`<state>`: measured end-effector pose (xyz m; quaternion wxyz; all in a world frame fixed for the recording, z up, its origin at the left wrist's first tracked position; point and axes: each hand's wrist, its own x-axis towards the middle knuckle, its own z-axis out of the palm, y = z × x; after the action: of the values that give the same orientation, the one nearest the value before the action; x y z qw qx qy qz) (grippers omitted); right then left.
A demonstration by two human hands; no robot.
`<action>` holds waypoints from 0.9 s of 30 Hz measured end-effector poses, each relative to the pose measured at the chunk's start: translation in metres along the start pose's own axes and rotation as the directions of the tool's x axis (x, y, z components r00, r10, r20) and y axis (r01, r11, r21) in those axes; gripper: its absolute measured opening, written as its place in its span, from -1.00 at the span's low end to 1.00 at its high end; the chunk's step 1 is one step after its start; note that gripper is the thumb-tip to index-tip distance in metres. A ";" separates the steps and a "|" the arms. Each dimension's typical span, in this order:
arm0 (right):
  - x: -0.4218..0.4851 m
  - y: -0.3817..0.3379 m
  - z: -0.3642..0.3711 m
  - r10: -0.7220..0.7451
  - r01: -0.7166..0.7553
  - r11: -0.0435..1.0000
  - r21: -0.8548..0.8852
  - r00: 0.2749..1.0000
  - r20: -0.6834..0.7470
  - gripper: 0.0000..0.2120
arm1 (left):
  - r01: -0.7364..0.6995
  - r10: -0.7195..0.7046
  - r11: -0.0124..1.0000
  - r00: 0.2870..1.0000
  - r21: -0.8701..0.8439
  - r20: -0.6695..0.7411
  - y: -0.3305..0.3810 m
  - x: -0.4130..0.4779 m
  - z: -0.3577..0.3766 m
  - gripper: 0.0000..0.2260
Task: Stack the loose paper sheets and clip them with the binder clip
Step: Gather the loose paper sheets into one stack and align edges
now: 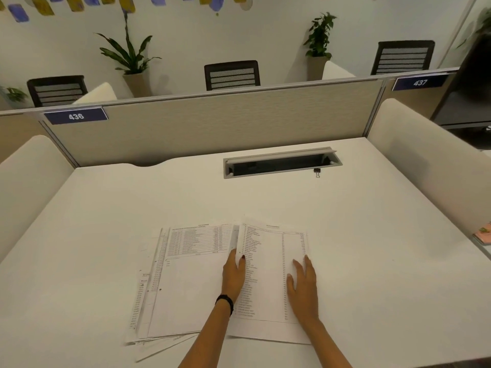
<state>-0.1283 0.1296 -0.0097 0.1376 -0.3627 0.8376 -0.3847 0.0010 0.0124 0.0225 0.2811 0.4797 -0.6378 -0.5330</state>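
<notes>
Head | left hand (233, 274) at sheet (268, 251) edge | right hand (303, 285) flat atop

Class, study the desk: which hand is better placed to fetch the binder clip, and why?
Right, probably. The binder clip lies far back beside the cable slot, roughly straight ahead of the right hand. The left hand sits at the left edge of the sheet, next to the pile, suited to steadying papers.
</notes>
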 end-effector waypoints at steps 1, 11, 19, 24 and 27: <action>0.001 0.000 -0.001 0.004 -0.004 1.000 0.019 1.000 -0.006 -0.58 | -0.003 0.003 1.000 1.000 -0.007 -0.001 0.000 0.001 -0.001 -0.71; 0.003 0.011 -0.011 0.038 -0.036 0.997 0.067 0.999 -0.029 -0.59 | 0.032 -0.034 0.999 0.996 0.015 0.078 0.004 0.004 0.000 -0.62; 0.020 -0.016 -0.026 0.289 -0.195 0.855 0.479 0.949 -0.128 -0.45 | -0.058 0.056 0.998 0.996 0.022 0.076 0.028 0.006 -0.001 -0.59; 0.045 -0.027 -0.061 0.421 -0.303 0.644 0.703 0.907 0.005 -0.65 | -0.189 0.190 0.982 0.981 -0.027 0.039 0.052 0.007 -0.003 -0.77; 0.053 -0.041 -0.087 0.353 -0.218 0.606 0.765 0.936 -0.013 -0.75 | -0.233 0.233 0.971 0.972 -0.053 -0.008 0.069 0.007 -0.007 -0.78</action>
<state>-0.1888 0.1214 0.0807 0.2664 -0.1014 0.6573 -0.6976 -0.0175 0.0012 0.0885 0.3551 0.3941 -0.6750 -0.5128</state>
